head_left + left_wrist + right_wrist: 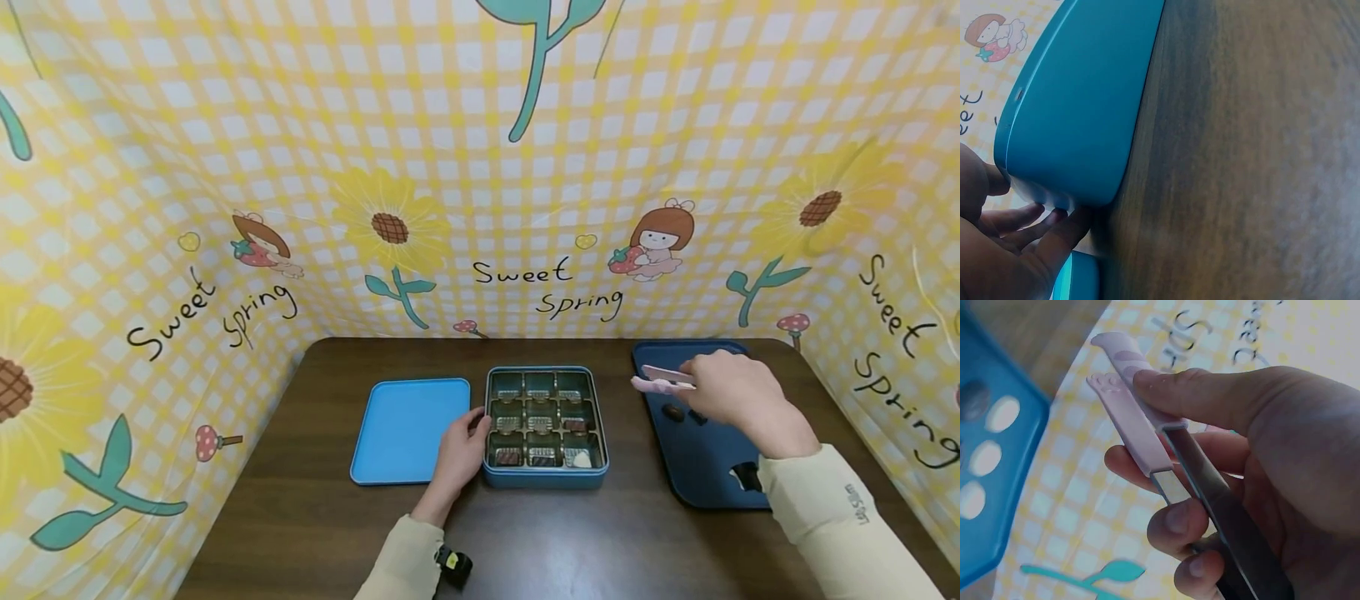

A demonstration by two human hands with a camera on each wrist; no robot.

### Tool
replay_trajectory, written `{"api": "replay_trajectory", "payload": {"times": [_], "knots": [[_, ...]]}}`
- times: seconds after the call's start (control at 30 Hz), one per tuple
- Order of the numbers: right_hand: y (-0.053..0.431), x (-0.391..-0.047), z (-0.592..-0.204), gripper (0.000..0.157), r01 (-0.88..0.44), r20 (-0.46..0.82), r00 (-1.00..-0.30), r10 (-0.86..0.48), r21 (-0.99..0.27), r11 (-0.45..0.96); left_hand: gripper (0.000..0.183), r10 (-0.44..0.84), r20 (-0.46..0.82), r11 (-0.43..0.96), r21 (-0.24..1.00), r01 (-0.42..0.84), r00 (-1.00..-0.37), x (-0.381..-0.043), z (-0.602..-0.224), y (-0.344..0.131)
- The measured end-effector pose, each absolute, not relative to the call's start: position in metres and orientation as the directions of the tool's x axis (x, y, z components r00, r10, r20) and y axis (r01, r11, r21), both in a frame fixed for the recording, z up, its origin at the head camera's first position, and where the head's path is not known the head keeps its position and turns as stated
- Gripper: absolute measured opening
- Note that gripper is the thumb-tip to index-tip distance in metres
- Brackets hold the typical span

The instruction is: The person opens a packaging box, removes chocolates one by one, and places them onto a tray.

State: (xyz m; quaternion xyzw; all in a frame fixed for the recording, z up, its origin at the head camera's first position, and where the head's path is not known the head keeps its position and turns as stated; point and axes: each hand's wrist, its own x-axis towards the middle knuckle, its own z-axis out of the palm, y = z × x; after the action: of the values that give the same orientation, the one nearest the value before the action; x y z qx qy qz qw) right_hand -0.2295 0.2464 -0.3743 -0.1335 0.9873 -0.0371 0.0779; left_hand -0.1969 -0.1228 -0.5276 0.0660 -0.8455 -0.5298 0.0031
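Presently — pink-tipped tongs (pixel 660 386) are pinched in the right grip (pixel 731 387), tips slightly apart, long axis aimed leftward | dark oval chocolate (pixel 672 412) is seen on navy tray (pixel 705 487), near-side of tongs, right grip closer | compartmented box (pixel 543 481) — touched by left grip's (pixel 460 450) extended fingers

Compartment box (pixel 1085 94): smooth, satin walls resembling painted metal; its divided insert (pixel 537 385) of glossy, translucent plastic. Lid (pixel 412 429): smooth, low sheen. Tray (pixel 705 467): smooth, plastic-looking. Tongs (pixel 1207 481): smooth metal arms with matt, rubbery-looking pink ends. Tabletop (pixel 300 508): wood-grained, softly glossy. Backdrop (pixel 525 183): printed, lightly rippled cloth. Right sleeve (pixel 840 525): matt fabric.
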Motion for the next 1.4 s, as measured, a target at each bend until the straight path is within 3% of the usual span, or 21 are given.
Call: {"api": "replay_trajectory", "payload": {"times": [0.13, 0.43, 0.73, 1.1, 1.4], "knots": [[0.225, -0.229, -0.376, 0.042, -0.292, -0.127, -0.943, -0.307, -0.119, 0.949, 0.042, -0.119, -0.066, 0.428, 0.897, -0.112, -0.991, -0.196, -0.527, -0.124], [0.187, -0.227, -0.389, 0.029, -0.396, -0.141, -0.896, -0.422, -0.181, 0.9, 0.043, -0.112, -0.063, 0.417, 0.903, -0.104, -0.992, -0.195, -0.526, -0.124], [0.174, -0.225, -0.398, 0.021, -0.418, -0.177, -0.879, -0.444, -0.166, 0.893, 0.043, -0.105, -0.064, 0.415, 0.904, -0.103, -0.992, -0.197, -0.525, -0.123], [0.163, -0.228, -0.403, 0.018, -0.455, -0.168, -0.868, -0.468, -0.112, 0.883, 0.043, -0.104, -0.059, 0.414, 0.905, -0.097, -0.993, -0.197, -0.526, -0.124], [0.15, -0.226, -0.406, 0.016, -0.521, -0.12, -0.85, -0.514, 0.038, 0.853, 0.043, -0.099, -0.068, 0.408, 0.907, -0.103, -0.993, -0.195, -0.526, -0.124]]}}
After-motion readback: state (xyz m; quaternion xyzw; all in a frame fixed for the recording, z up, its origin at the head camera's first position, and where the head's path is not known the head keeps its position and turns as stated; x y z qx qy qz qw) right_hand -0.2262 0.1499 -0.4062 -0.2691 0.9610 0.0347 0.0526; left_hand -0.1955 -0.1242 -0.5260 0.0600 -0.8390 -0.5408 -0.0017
